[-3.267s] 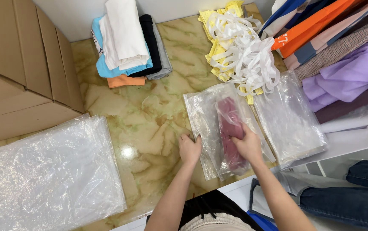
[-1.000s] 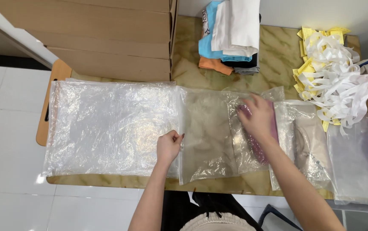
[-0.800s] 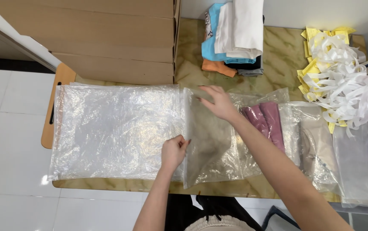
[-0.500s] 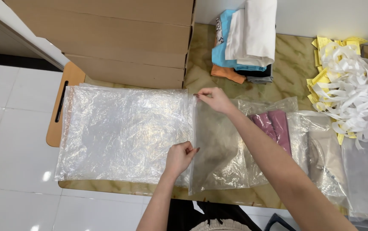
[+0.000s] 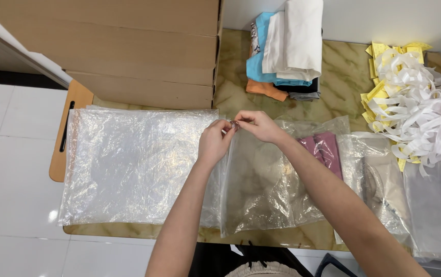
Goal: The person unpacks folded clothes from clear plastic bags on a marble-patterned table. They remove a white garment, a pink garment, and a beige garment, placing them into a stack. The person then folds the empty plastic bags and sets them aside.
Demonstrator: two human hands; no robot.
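Both forearms reach up from the bottom edge and converge above the middle of the marbled surface [image 5: 343, 66]. The left arm rises almost straight, its wrist bent slightly right; the right arm slants in from the lower right corner.

The left hand [image 5: 214, 142] is curled closed, knuckles up, its fingertips pinching the top edge of a clear plastic bag [image 5: 266, 190] that lies flat on the surface. The right hand [image 5: 258, 125] meets it there, thumb and forefinger closed on the same top corner of the bag, the other fingers loosely folded. The two hands touch at the fingertips, where a small glint of crumpled plastic shows between them.

The bag spreads down from the hands toward the near edge of the surface, overlapping a large stack of clear bags [image 5: 133, 164] to its left. Cardboard boxes [image 5: 123, 46] stand behind that stack. Just right of the held bag lies a bagged pink garment [image 5: 323, 149], partly under the right forearm. Farther right is a heap of white and yellow straps [image 5: 410, 97], and at the back a pile of folded clothes [image 5: 284, 46].
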